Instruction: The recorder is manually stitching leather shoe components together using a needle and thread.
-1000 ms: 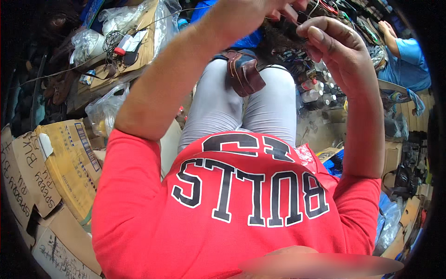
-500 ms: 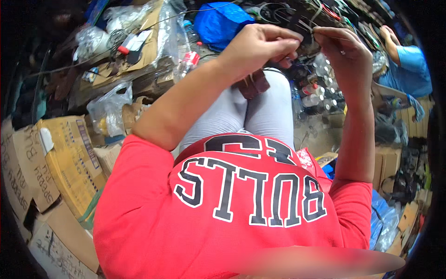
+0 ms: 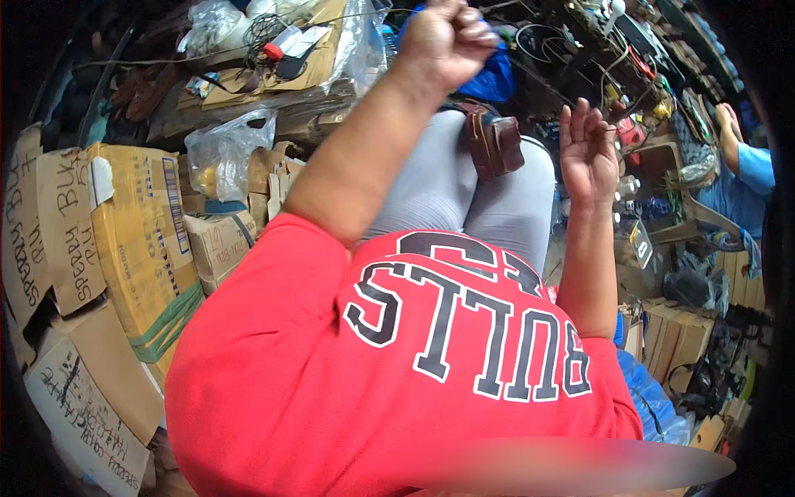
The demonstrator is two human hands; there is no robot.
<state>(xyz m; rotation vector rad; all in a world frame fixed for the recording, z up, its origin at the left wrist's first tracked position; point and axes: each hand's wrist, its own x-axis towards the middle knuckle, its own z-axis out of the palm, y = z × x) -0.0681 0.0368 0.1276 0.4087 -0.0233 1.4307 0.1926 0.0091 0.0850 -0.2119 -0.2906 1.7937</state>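
Note:
My left hand (image 3: 447, 48) is raised at the top middle, its fingers curled into a fist. A thin dark strand appears to run from it down toward my right hand (image 3: 590, 157). That hand is held palm up to the right of my knees, with thumb and forefinger pinched on the strand and the other fingers half raised. What lies inside the left fist is hidden. On my lap, below and between the hands, rests a brown leather piece (image 3: 495, 147) shaped like part of a shoe; neither hand touches it.
Cardboard boxes (image 3: 141, 224) are stacked at left, beside a clear plastic bag (image 3: 228, 153). A cluttered board (image 3: 319, 62) lies ahead, near a blue bag (image 3: 493, 79). Cables and tools crowd the far right. Another person's blue sleeve (image 3: 749, 186) shows at the right edge.
My hands have moved apart from close together: the left up and slightly left, the right downward with its palm turned up. The leather piece on my lap is now in fuller view.

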